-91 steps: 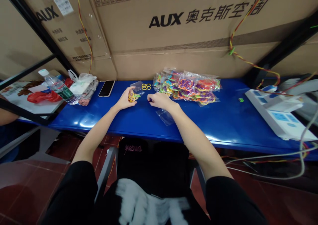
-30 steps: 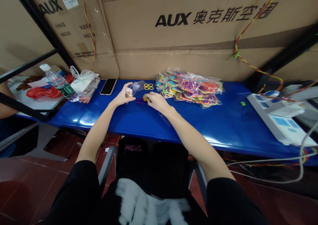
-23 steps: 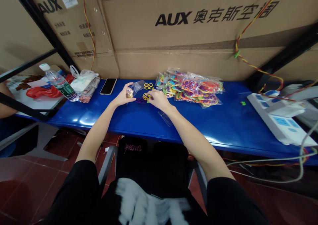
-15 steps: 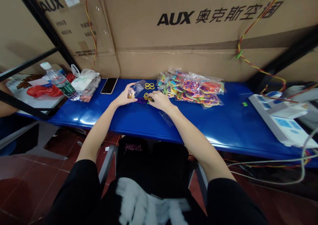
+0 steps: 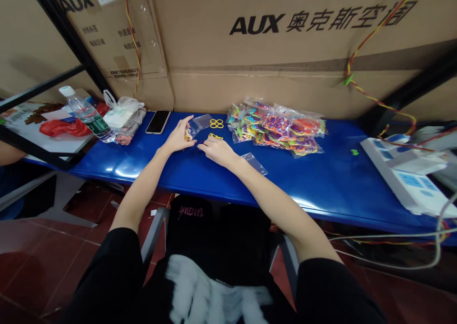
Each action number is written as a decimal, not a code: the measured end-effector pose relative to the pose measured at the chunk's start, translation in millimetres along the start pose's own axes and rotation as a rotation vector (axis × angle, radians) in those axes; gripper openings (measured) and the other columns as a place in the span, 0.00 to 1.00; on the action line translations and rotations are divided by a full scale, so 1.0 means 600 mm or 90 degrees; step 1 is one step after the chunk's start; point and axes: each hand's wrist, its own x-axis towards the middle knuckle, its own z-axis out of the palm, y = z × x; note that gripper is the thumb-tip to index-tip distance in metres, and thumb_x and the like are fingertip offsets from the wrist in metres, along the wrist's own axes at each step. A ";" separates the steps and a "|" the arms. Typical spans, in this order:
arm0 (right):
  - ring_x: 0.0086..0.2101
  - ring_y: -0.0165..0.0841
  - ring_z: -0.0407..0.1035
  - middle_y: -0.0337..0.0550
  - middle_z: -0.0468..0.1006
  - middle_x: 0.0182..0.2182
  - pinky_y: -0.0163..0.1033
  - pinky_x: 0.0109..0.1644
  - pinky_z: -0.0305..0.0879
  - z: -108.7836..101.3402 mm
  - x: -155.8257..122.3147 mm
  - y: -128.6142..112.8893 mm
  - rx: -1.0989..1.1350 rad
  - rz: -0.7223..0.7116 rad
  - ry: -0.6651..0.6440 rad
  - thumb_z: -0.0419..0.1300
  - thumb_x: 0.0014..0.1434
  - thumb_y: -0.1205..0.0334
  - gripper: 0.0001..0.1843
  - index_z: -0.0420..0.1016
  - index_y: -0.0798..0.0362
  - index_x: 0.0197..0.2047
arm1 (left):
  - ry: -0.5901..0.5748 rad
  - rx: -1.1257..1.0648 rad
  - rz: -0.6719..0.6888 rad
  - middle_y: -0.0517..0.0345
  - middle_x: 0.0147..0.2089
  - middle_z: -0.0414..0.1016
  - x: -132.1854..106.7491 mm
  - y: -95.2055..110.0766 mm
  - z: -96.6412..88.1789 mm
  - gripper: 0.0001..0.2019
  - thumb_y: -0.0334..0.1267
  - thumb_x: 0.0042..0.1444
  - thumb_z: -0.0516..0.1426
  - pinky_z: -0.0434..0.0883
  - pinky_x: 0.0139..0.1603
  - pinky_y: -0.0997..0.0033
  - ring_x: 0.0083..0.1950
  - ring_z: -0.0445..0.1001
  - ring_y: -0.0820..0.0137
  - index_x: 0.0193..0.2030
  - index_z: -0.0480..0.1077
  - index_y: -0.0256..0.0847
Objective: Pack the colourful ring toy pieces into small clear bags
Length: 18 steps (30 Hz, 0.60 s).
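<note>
On the blue table, my left hand [image 5: 178, 137] is closed around a small clear plastic bag [image 5: 202, 122] with some yellow and other coloured bits inside. My right hand [image 5: 218, 151] is just right of it, fingers bent together and pointing at the bag; a dark purple bit shows by the fingertips, but what they grip is mostly hidden. Beyond that hand lie yellow plastic pieces [image 5: 215, 136], partly covered by it. Farther back sits a flat cluster of yellow rings [image 5: 216, 123]. Near my right wrist lies another clear bag [image 5: 255, 163].
A heap of filled clear bags [image 5: 276, 127] lies at the back right. Leftward are a phone [image 5: 158, 122], a white plastic bag [image 5: 121, 114] and a water bottle [image 5: 87, 114]. A white device [image 5: 403, 176] and a small green piece [image 5: 354, 152] are at right. Cardboard [image 5: 303, 52] stands behind.
My right hand has moved left and slightly nearer, closer to my left hand. The purple pieces seen between the hands are now mostly out of sight. My left hand keeps the bag.
</note>
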 end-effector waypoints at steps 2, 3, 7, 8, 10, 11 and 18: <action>0.49 0.44 0.70 0.56 0.82 0.47 0.45 0.54 0.66 -0.007 -0.004 0.010 0.046 0.028 0.059 0.49 0.67 0.74 0.25 0.79 0.57 0.60 | -0.002 0.009 0.003 0.48 0.56 0.69 0.000 0.004 -0.001 0.51 0.34 0.43 0.71 0.70 0.66 0.39 0.57 0.73 0.50 0.74 0.57 0.46; 0.49 0.44 0.70 0.55 0.81 0.48 0.45 0.54 0.67 -0.011 -0.007 0.017 0.087 0.056 0.101 0.50 0.64 0.75 0.26 0.78 0.57 0.61 | -0.004 0.016 0.005 0.48 0.56 0.69 0.000 0.005 -0.001 0.51 0.35 0.43 0.71 0.70 0.66 0.39 0.58 0.73 0.50 0.75 0.57 0.46; 0.40 0.37 0.73 0.46 0.80 0.42 0.42 0.49 0.70 -0.020 -0.012 0.057 0.347 0.212 0.268 0.56 0.57 0.73 0.29 0.74 0.55 0.62 | -0.011 0.057 0.024 0.49 0.58 0.68 -0.002 0.015 0.007 0.50 0.35 0.45 0.70 0.71 0.65 0.41 0.60 0.72 0.50 0.75 0.55 0.47; 0.38 0.36 0.73 0.43 0.79 0.39 0.42 0.46 0.71 -0.019 -0.011 0.068 0.420 0.244 0.299 0.57 0.56 0.71 0.27 0.76 0.54 0.60 | -0.014 0.066 0.029 0.49 0.59 0.68 -0.003 0.019 0.011 0.50 0.35 0.45 0.70 0.72 0.65 0.42 0.60 0.71 0.50 0.75 0.55 0.48; 0.33 0.34 0.73 0.40 0.77 0.34 0.41 0.42 0.72 -0.015 -0.008 0.087 0.561 0.289 0.357 0.59 0.55 0.68 0.20 0.78 0.52 0.51 | -0.021 0.081 0.039 0.50 0.60 0.67 -0.004 0.030 0.020 0.50 0.35 0.46 0.69 0.72 0.66 0.44 0.61 0.71 0.51 0.75 0.54 0.49; 0.32 0.33 0.73 0.40 0.77 0.33 0.41 0.41 0.73 -0.013 -0.007 0.094 0.622 0.300 0.381 0.60 0.55 0.67 0.16 0.79 0.52 0.47 | -0.022 0.087 0.045 0.50 0.60 0.67 -0.004 0.036 0.025 0.49 0.35 0.46 0.69 0.72 0.66 0.45 0.62 0.71 0.51 0.75 0.54 0.49; 0.36 0.35 0.77 0.44 0.84 0.38 0.45 0.46 0.75 -0.018 -0.007 0.079 0.623 0.248 0.406 0.63 0.59 0.61 0.09 0.83 0.51 0.41 | 0.005 0.093 0.071 0.47 0.62 0.67 -0.006 0.061 0.061 0.51 0.34 0.46 0.69 0.73 0.65 0.43 0.63 0.69 0.49 0.76 0.52 0.47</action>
